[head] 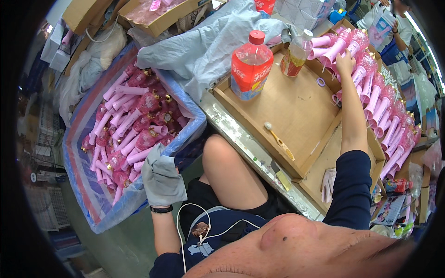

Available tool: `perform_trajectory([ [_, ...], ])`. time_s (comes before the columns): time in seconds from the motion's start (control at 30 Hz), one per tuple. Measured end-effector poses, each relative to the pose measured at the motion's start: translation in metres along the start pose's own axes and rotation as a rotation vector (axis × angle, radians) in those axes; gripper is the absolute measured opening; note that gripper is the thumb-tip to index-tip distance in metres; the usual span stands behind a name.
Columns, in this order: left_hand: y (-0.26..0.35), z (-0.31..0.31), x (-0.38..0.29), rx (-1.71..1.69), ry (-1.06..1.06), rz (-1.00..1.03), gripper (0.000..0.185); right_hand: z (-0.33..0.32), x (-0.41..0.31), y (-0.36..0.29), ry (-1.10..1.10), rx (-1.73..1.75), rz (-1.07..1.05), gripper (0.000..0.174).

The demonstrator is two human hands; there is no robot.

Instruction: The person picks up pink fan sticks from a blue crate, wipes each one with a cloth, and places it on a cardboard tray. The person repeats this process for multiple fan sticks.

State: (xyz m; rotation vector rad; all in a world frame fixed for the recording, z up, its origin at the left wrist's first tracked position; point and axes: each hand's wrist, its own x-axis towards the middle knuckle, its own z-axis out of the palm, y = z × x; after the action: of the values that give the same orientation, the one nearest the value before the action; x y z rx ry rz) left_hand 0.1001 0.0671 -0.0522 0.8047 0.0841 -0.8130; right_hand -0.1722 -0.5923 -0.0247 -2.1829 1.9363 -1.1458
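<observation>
My right hand (346,64) reaches to a long row of pink plastic wand-like toys (377,104) at the right; its fingers touch one near the upper end, and whether they grip it is unclear. My left hand (163,177), under a grey cloth and with a black band at the wrist, lies at the near rim of a blue-lined bin (80,194). That bin holds many pink toys (130,121) with clear pink heads and gold tips. The cloth hides the left fingers.
On the worktable, a cardboard tray (295,104) holds a large red-labelled bottle (252,66), a smaller bottle (295,54), a toothbrush (280,140) and a purple ring (320,82). A flat blade tool (281,175) lies at the table edge. Another person (399,27) stands at upper right.
</observation>
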Motion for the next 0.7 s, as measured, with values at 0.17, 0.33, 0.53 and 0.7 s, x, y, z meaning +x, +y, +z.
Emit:
perform_trajectory([
  [0.17, 0.012, 0.012, 0.014, 0.024, -0.249, -0.096, 0.041, -0.018, -0.020, 0.007, -0.177, -0.146, -0.095, 0.050],
  [0.33, 0.057, -0.002, 0.037, 0.124, -0.237, 0.112, 0.038, -0.049, -0.039, 0.005, 0.036, -0.173, -0.477, 0.044],
  [0.53, 0.150, -0.083, 0.101, 0.009, -0.408, 0.121, 0.036, -0.114, -0.149, -0.086, -0.256, 0.218, -0.949, 0.025],
  [0.7, 0.181, -0.128, 0.139, -0.234, -0.565, 0.159, 0.044, -0.138, -0.265, -0.211, -0.502, 0.149, -1.748, 0.018],
])
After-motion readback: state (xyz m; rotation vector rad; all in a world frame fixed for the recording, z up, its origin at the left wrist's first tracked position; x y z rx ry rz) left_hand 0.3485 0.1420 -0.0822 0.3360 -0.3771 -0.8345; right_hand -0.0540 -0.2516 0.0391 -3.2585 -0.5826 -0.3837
